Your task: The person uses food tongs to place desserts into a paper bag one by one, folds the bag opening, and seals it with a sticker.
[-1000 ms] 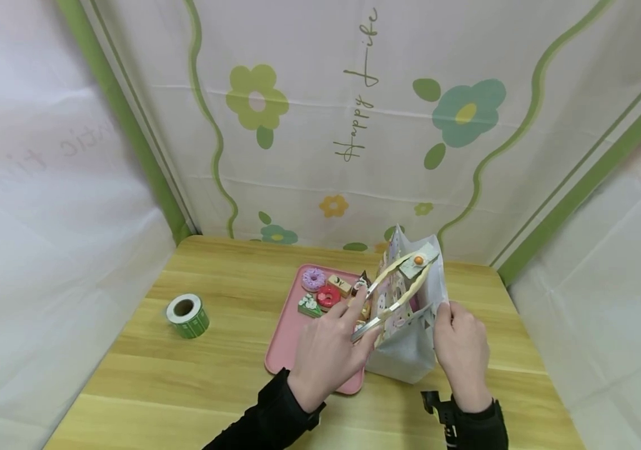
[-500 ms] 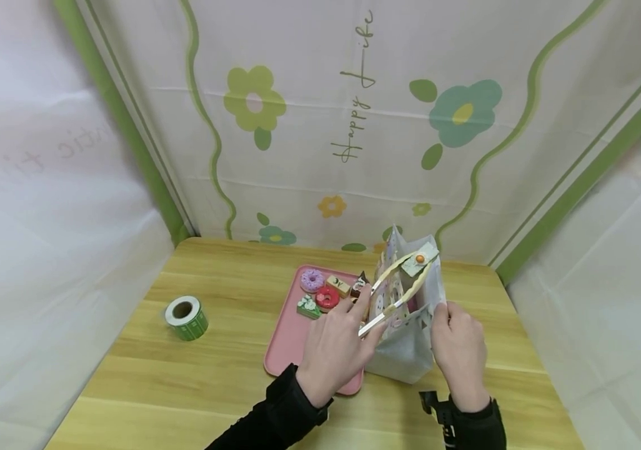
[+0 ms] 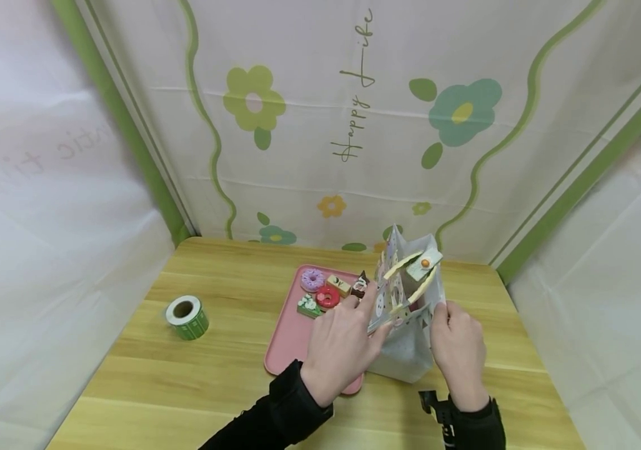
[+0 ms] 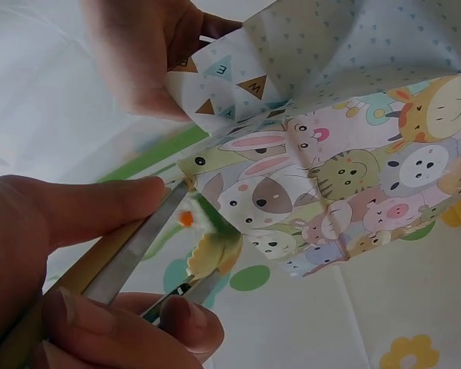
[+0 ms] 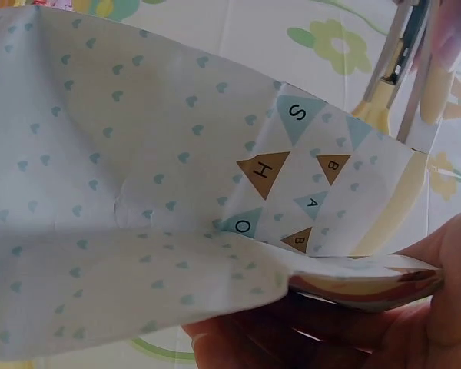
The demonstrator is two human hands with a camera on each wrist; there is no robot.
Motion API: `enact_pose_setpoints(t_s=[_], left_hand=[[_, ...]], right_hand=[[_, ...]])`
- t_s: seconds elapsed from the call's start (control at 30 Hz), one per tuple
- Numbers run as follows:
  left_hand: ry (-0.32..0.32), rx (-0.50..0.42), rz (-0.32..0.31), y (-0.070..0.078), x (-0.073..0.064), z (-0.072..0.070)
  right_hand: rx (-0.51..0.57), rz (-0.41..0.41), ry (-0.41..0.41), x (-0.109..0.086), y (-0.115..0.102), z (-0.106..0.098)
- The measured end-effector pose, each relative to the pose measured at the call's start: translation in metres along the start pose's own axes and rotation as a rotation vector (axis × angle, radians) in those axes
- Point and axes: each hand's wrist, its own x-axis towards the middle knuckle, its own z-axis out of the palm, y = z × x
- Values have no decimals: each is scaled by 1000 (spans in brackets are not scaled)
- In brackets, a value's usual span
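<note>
In the head view my left hand (image 3: 340, 344) holds a pair of tongs (image 3: 424, 290) with pale yellow tips. Between the tips sits a small pale green toy cake (image 3: 418, 269) with an orange dot, over the mouth of a paper bag (image 3: 405, 356). The left wrist view shows thumb and fingers pinching the metal arms of the tongs (image 4: 134, 261). My right hand (image 3: 460, 350) grips the near right edge of the bag. Cartoon animals cover the bag's side (image 4: 346, 184); little hearts line its inner wall (image 5: 138, 138). The bag's bottom is hidden.
Left of the bag lies a pink tray (image 3: 283, 353) bearing a purple donut (image 3: 312, 280), a red donut (image 3: 328, 297), a green cake slice (image 3: 308, 306) and other toy sweets. A roll of green labels (image 3: 187, 319) stands farther left on the wooden table (image 3: 129, 381).
My left hand has shifted slightly right, carrying the tongs and the toy cake a little right and lower at the bag's mouth. The right hand keeps its grip on the bag.
</note>
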Motion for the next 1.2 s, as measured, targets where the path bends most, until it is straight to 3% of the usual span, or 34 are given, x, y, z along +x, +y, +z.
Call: enact_pose_setpoints(t_s=[0.7,1.2], left_hand=[[-81,-112,-74,-7,-4,-2],[68,-216,4,-25,-21,-16]], right_hand=[[-4,9,-6,0,1,0],[12,17,-4,1,0,-1]])
